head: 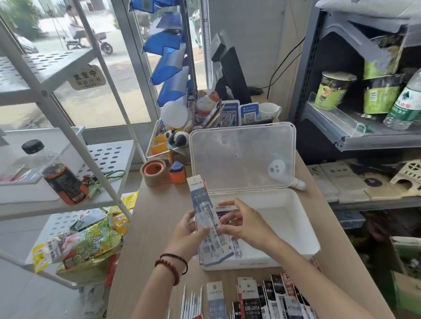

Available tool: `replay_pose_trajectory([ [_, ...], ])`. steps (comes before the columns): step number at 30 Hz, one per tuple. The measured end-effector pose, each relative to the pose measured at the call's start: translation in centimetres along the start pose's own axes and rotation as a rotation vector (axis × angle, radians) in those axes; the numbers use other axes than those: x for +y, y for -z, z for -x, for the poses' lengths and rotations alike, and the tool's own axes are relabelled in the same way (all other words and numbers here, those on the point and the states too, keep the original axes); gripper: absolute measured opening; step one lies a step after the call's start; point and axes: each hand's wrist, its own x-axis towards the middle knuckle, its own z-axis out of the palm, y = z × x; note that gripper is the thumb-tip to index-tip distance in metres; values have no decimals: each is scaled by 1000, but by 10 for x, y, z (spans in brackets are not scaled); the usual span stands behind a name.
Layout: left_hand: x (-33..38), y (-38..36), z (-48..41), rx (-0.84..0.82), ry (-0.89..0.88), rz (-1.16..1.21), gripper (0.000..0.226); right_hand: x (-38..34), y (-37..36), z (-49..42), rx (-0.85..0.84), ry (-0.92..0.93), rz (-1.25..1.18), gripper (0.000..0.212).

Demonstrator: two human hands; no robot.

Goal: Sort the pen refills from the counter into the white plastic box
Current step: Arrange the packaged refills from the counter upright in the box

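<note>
Blue-white refill packs (203,204): left grip (187,231), right grip (245,221) both pinching.

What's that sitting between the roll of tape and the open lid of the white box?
A small orange-and-blue object, close beside the tape roll and just left of the lid, as the head view shows.

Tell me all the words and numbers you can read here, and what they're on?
"营业中": hanging window sign; numbers beneath are blurred.
"DM-201": black refill pack, bottom of view.
"0.5": same pack, lower down.
Too blurred to read: held refill packs, QR cards, green cups.
</note>
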Motion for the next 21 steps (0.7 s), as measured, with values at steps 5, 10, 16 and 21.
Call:
replay_pose_trajectory([
  [5,-10,9,2,103,-24,-76,41,11,3,-3,148,27,-64,46],
  [10,-13,14,1,138,-10,-25,38,38,5,-8,114,-105,89,33],
  [16,-18,20,3,138,-9,-66,36,52,-7,-12,30,-162,337,44],
  [21,-20,22,7,121,-9,-1,25,57,-7,-17,-29,-196,547,64],
])
